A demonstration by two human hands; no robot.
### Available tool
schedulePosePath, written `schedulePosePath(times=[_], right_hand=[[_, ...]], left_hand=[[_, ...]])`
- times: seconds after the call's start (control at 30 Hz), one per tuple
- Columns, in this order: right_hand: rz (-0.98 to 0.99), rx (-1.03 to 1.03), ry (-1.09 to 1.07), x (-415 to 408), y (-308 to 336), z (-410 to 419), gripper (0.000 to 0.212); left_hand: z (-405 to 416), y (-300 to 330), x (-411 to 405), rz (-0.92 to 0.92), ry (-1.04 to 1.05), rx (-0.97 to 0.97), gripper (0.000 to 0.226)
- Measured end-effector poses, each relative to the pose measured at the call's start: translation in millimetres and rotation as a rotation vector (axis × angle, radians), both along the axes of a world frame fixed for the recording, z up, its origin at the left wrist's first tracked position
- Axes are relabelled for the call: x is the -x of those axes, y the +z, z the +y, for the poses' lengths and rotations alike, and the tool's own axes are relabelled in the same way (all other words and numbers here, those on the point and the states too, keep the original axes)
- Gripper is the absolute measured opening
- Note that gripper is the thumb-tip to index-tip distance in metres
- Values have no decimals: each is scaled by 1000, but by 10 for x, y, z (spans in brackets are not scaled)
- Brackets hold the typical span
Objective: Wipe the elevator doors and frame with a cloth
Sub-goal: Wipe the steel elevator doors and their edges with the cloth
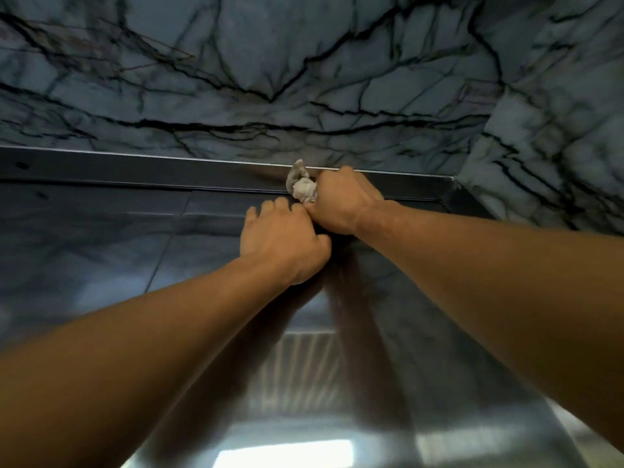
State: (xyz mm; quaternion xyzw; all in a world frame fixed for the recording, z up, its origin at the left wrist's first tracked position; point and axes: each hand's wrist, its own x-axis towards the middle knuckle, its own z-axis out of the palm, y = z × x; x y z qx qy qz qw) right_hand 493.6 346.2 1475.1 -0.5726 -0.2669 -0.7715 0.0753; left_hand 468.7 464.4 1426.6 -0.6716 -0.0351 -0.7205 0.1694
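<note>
Head: cloth [303, 188] bunched in R hand [341, 202] (on frame [135, 170])

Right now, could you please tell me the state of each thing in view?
Cloth: bunched up, gripped in the right hand, pressed to the frame.
Right hand: closed around the cloth, at the top of the frame.
Left hand: holding nothing, fingers resting on the door just below the right hand.
Frame: dark metal top bar, under the marble wall.
Door: shut, shiny, reflecting both arms.
Marble wall: dark-veined, untouched.
</note>
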Motion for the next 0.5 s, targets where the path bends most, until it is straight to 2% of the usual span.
schedulePosePath(times=[0.17,0.5], right_hand=[[136,-40,-7,-246,31,-526,32],[211,-127,-86,-624,2,-1293,28]], left_hand=[[-572,-8,-266,41,-15,-4,60],[-1266,-52,-696,75,-74,-87,63]])
